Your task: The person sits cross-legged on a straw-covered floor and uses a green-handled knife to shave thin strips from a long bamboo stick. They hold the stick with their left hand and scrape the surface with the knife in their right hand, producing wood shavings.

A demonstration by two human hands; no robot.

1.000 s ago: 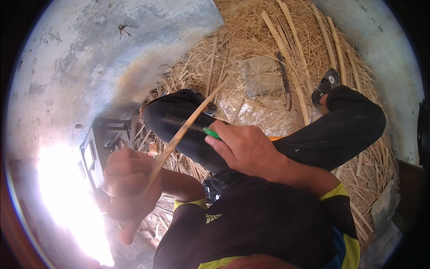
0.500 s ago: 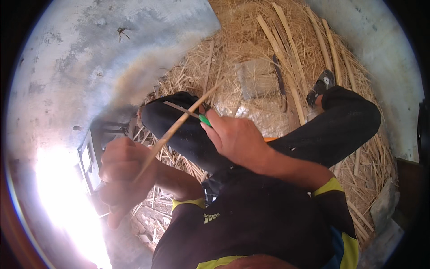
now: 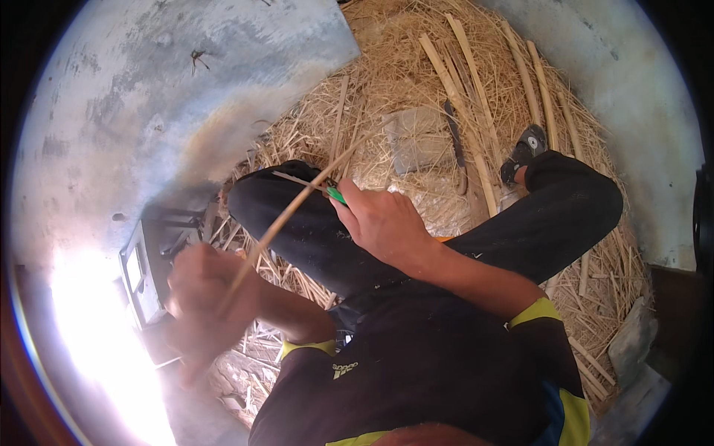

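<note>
My right hand [image 3: 387, 227] is closed round the green handle of a small knife [image 3: 336, 195]. Its thin blade points left and crosses a long bamboo strip [image 3: 279, 221] over my bent left knee. The lower end of that strip runs into my left hand [image 3: 207, 286], which is closed on it and smeared by motion. From there the strip slants up and to the right, its far tip above the straw. Whether the blade cuts into the strip or only rests against it, I cannot tell.
Straw and shavings cover the floor round my crossed legs. Ahead lie a flat grey block [image 3: 420, 140], a long dark blade [image 3: 455, 134] and several bamboo lengths [image 3: 476, 82]. A pale wall [image 3: 171, 97] curves along the left, with a grey box-like thing [image 3: 145, 275] below it.
The view has shifted slightly. My left hand has moved a little and is more blurred now. The knife still crosses the strip at about the same place.
</note>
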